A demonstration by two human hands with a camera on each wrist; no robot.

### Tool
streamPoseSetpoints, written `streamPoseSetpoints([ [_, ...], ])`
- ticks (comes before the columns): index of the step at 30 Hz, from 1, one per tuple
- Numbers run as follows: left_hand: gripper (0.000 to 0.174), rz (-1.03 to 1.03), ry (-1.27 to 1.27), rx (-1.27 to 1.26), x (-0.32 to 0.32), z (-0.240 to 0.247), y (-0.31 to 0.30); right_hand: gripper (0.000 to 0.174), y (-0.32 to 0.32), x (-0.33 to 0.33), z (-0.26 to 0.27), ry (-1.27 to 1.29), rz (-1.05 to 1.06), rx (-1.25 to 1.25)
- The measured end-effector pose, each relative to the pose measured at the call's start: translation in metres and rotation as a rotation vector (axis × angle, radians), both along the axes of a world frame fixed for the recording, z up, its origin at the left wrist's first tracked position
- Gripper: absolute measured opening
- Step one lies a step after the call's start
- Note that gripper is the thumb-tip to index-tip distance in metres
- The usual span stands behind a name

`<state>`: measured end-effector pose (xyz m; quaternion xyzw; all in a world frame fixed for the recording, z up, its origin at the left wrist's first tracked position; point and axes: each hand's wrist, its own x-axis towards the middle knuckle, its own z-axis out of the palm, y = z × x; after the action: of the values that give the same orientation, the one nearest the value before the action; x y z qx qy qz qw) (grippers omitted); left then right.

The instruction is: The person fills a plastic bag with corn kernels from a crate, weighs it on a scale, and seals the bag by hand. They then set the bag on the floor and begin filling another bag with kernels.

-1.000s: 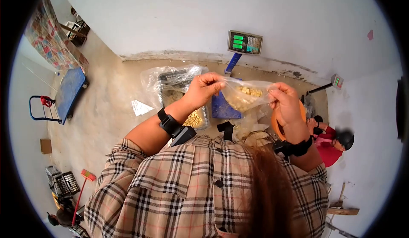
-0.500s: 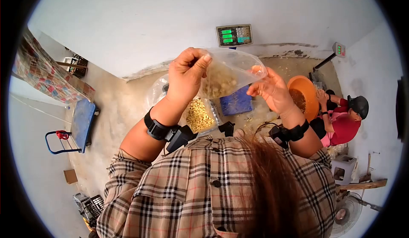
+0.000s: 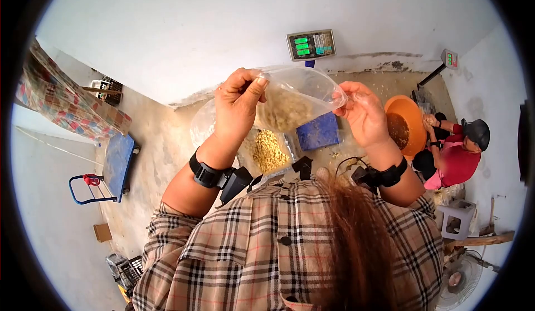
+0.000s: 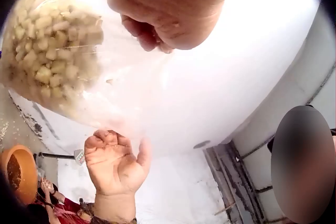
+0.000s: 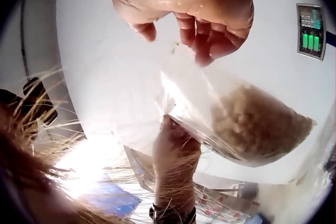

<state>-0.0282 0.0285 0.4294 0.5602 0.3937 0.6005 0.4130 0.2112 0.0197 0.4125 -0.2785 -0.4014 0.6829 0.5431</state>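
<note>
Between my two hands hangs a clear plastic bag (image 3: 287, 102) with pale yellow chunks (image 4: 50, 50) gathered in its lower part. My left hand (image 3: 239, 102) pinches the bag's upper left edge between thumb and curled fingers. At the bag's right edge, my right hand (image 3: 365, 113) touches the film with relaxed fingers. Its thumb stands apart from its fingers (image 5: 218, 43) in the right wrist view. Below the bag, more yellow chunks (image 3: 270, 152) lie in a plastic-lined container on the floor.
A blue scale platform (image 3: 319, 132) stands below, its lit display (image 3: 312, 45) near the wall. At right a person in red (image 3: 460, 163) sits by an orange basin (image 3: 413, 122). A blue cart (image 3: 118, 163) and hanging patchwork cloth (image 3: 67, 99) are at left.
The bag has risen and tilted, its chunks shifting left. My left hand has moved up and left. My right hand has let go of its pinch and its fingers have loosened at the bag's edge.
</note>
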Motion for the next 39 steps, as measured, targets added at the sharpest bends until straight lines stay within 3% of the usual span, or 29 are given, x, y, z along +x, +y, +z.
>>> streamPoseSetpoints([
  [5, 0.007, 0.011, 0.050, 0.000, 0.000, -0.013, -0.002, 0.015, 0.001, -0.003, 0.002, -0.398, -0.072, -0.017],
  [11, 0.005, 0.053, 0.131, 0.065, 0.000, -0.037, -0.005, 0.010, 0.019, -0.005, -0.013, -0.623, -0.052, -0.130],
  [14, 0.006, 0.062, 0.181, 0.049, 0.000, -0.046, -0.006, 0.007, 0.037, -0.003, -0.033, -0.896, -0.023, -0.047],
  [17, 0.008, 0.090, 0.272, 0.035, -0.003, -0.064, -0.008, 0.005, 0.044, -0.005, -0.040, -1.204, -0.110, 0.272],
  [20, 0.008, 0.105, 0.373, 0.014, -0.007, -0.074, -0.012, 0.008, 0.048, -0.012, -0.023, -1.230, -0.116, 0.183],
  [23, 0.005, 0.098, 0.322, 0.044, -0.009, -0.083, -0.009, 0.013, 0.051, -0.019, -0.016, -1.021, -0.036, -0.015],
  [26, 0.005, 0.094, 0.327, 0.055, -0.005, -0.082, -0.013, 0.019, 0.056, -0.014, -0.021, -1.143, -0.127, 0.086],
  [29, 0.006, 0.096, 0.345, 0.042, -0.005, -0.075, -0.009, 0.019, 0.048, -0.013, -0.018, -1.476, -0.300, 0.584],
  [32, 0.009, 0.076, 0.273, -0.011, 0.001, -0.074, -0.013, 0.019, 0.057, -0.002, -0.028, -1.615, -0.281, 0.923],
  [35, 0.011, 0.059, 0.207, -0.055, 0.001, -0.076, -0.012, 0.019, 0.065, 0.004, -0.021, -1.315, -0.123, 0.444],
  [38, 0.011, 0.046, 0.164, -0.092, -0.001, -0.073, -0.011, 0.021, 0.070, 0.019, -0.031, -0.815, -0.068, 0.084],
  [39, 0.011, 0.041, 0.150, -0.105, 0.000, -0.072, -0.011, 0.022, 0.072, 0.025, -0.037, -0.820, -0.120, 0.144],
])
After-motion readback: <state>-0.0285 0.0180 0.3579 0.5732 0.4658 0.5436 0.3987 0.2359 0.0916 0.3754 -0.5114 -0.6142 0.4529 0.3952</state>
